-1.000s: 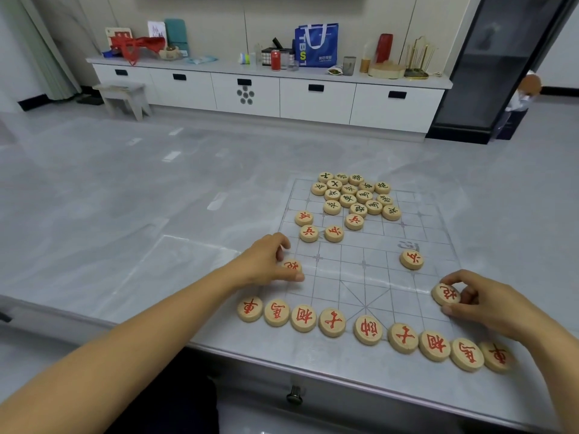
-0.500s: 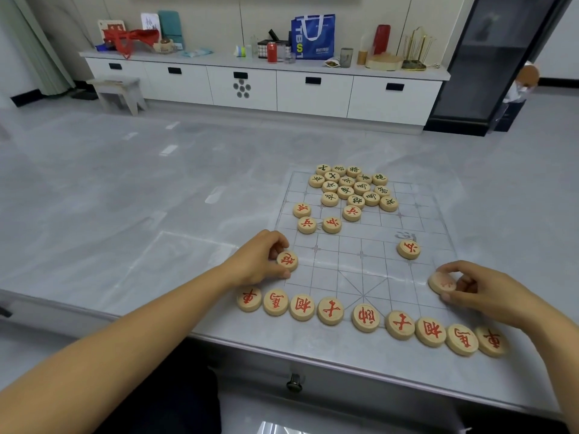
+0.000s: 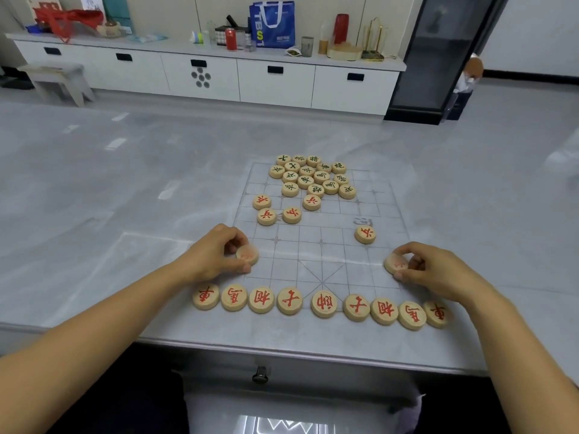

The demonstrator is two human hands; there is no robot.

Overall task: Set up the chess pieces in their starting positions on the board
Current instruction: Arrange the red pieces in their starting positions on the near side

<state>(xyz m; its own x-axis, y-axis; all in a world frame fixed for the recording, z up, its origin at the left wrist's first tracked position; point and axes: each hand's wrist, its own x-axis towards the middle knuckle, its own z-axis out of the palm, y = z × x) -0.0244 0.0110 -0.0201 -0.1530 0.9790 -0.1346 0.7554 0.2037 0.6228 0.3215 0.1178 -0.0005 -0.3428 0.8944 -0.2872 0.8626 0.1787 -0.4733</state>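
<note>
Discs [image 3: 247, 254] of smooth pale wood

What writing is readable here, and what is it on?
"TBST": blue bag on the counter.
"車 馬 相 仕 帥 仕 相 馬 車": near row of pieces, red, upside down.
"兵": five loose red pieces.
Black pieces: too small to read.
Left piece in left hand, right piece in right hand: blurred.
Red can: unreadable.
</note>
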